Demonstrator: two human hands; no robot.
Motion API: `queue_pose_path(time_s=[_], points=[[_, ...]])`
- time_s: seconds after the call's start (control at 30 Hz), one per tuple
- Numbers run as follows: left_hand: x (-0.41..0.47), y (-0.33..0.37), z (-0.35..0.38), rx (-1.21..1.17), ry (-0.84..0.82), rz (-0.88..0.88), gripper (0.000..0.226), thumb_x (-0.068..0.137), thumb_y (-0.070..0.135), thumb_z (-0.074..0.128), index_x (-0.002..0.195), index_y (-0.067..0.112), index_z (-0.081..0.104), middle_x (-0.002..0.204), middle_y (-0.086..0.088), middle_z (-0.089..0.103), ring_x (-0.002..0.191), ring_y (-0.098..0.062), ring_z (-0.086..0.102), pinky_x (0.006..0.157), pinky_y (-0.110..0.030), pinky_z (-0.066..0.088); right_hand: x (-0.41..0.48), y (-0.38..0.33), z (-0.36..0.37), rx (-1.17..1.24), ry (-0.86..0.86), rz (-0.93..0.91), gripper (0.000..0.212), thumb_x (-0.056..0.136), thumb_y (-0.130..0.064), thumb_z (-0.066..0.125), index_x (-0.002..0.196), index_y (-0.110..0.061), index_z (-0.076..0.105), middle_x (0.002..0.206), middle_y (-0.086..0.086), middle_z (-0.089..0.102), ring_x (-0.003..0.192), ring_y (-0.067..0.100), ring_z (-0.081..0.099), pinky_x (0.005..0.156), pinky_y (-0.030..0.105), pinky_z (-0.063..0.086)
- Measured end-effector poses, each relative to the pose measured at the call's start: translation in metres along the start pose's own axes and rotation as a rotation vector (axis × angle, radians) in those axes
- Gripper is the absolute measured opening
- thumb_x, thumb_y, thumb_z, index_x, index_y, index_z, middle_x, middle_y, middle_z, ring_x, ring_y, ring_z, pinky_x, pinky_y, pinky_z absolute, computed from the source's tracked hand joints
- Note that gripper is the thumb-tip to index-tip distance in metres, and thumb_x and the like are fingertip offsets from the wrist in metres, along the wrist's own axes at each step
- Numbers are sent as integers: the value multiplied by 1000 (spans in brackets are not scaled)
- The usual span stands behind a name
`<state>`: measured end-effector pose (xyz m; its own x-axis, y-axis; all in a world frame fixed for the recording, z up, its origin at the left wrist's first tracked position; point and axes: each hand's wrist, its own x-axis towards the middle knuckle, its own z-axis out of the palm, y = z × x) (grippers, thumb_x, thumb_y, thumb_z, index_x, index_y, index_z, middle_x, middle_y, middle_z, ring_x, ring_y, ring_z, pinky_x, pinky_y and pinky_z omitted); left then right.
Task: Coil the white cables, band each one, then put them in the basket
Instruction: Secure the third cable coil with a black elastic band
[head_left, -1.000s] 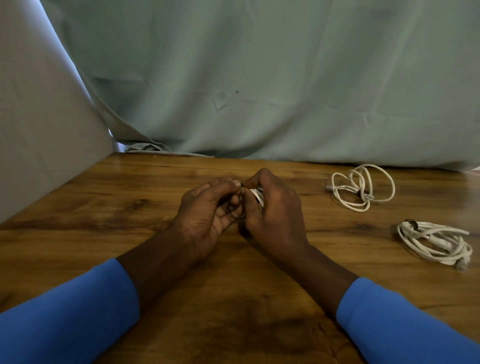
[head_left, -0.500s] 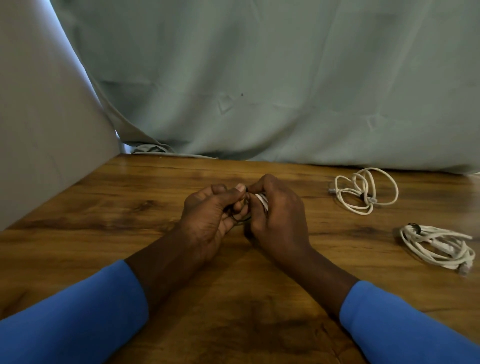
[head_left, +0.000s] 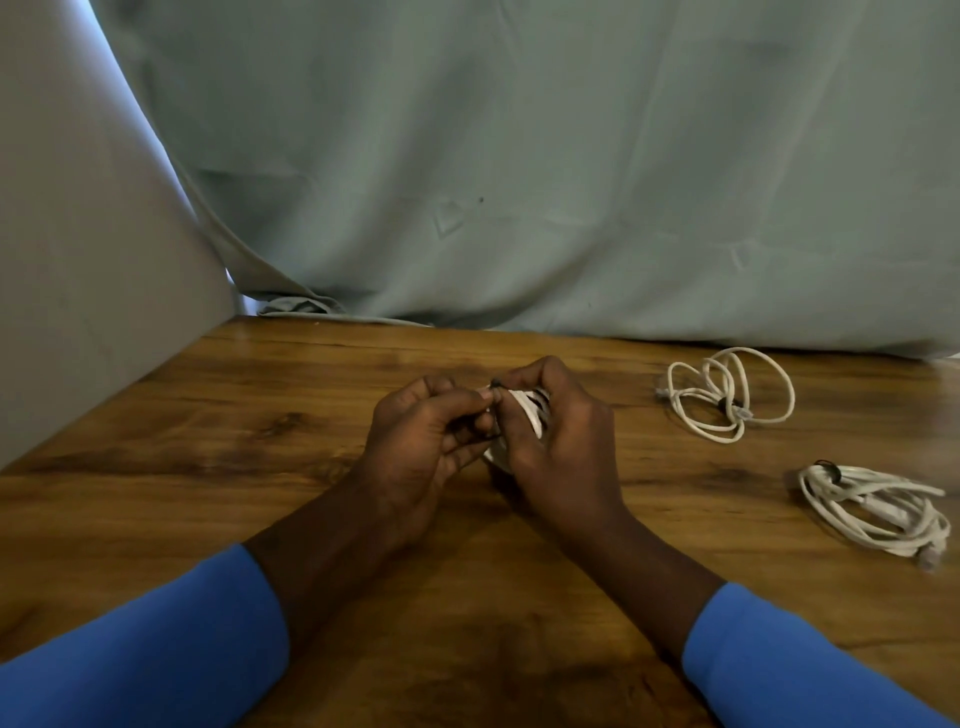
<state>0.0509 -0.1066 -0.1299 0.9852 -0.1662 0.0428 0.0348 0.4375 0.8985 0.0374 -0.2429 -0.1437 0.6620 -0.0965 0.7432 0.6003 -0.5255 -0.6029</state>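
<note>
Two hands meet over the desk (head_left: 260, 467). The right hand (head_left: 563, 462) has its grip clamped round a white coil (head_left: 530, 410); the left hand (head_left: 415, 452) pinches a black band (head_left: 496, 410) at the coil. Well to the right lie a far cable (head_left: 727, 395) and a near cable (head_left: 872, 506), both banded.

On the brown wood-grain surface (head_left: 260, 441), two hands in blue sleeves (head_left: 156, 660) meet at the centre. The right hand (head_left: 561, 447) grips a small coil of white cable (head_left: 530, 410), and the left hand (head_left: 421, 441) pinches a thin black band (head_left: 496, 385) against it. To the right lie a loose white cable loop (head_left: 727, 395) and, nearer, a tighter white cable bundle (head_left: 872, 509). A pale green cloth (head_left: 519, 182) hangs behind.
</note>
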Motion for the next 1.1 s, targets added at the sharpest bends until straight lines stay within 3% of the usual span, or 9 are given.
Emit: queue_pose_path(time_s=[0.1, 0.2, 0.3, 0.47, 0.6, 0.8, 1.0, 1.1], points=[[1, 0, 0, -34, 28, 12, 38, 86, 1, 72, 65, 20, 46, 68, -7, 62, 64, -14, 63, 66, -28, 58, 0, -1, 1, 84, 16, 61, 5, 95, -14, 70, 97, -17, 67, 84, -11, 72, 76, 5, 70, 59, 24, 54], [0, -2, 1, -24, 74, 32, 44, 86, 0, 73, 62, 22, 43, 65, -6, 60, 61, -14, 61, 65, -29, 56, 0, -2, 2, 89, 14, 67, 8, 95, -10, 70, 93, -17, 67, 84, -11, 72, 76, 3, 70, 60, 16, 50], [-1, -1, 3, -33, 112, 37, 47, 86, -1, 72, 59, 23, 42, 62, -6, 59, 57, -13, 60, 66, -31, 55, -1, -4, 2, 90, -6, 52, 5, 95, -9, 70, 95, -14, 69, 86, -10, 73, 79, 6, 70, 62, 21, 54], [-2, 0, 4, 10, 101, 41, 43, 86, -2, 69, 57, 18, 45, 56, -6, 53, 53, -14, 54, 55, -27, 52, -2, -6, 3, 161, 30, 136, 11, 91, -9, 75, 93, -19, 71, 88, -12, 73, 83, 6, 71, 66, 16, 53], [-2, 1, 4, 32, 63, 40, 47, 86, 1, 72, 52, 24, 46, 58, -3, 53, 56, -12, 57, 61, -28, 53, -1, -5, 4, 226, 80, 205, 15, 88, -8, 77, 92, -20, 69, 87, -10, 74, 81, 10, 71, 65, 24, 56], [-7, 1, 6, 73, 77, 53, 41, 85, 8, 76, 59, 21, 47, 66, -10, 58, 64, -18, 60, 66, -34, 53, -1, -3, 5, 269, 64, 232, 17, 89, -16, 77, 91, -28, 66, 83, 4, 75, 78, 24, 74, 67, 55, 60], [-10, 1, 9, 105, 156, 69, 31, 82, 10, 75, 65, 15, 49, 66, -13, 56, 71, -26, 58, 69, -39, 52, -2, -4, 7, 288, 32, 262, 17, 88, -17, 79, 86, -29, 68, 87, 0, 76, 81, 21, 74, 68, 57, 60], [-9, 5, 7, 135, 142, 64, 15, 80, 6, 75, 76, 9, 61, 63, -5, 62, 63, -17, 62, 65, -34, 53, -1, 0, 7, 282, 3, 256, 19, 89, -14, 79, 87, -30, 68, 89, 0, 75, 83, 22, 74, 68, 57, 60]])
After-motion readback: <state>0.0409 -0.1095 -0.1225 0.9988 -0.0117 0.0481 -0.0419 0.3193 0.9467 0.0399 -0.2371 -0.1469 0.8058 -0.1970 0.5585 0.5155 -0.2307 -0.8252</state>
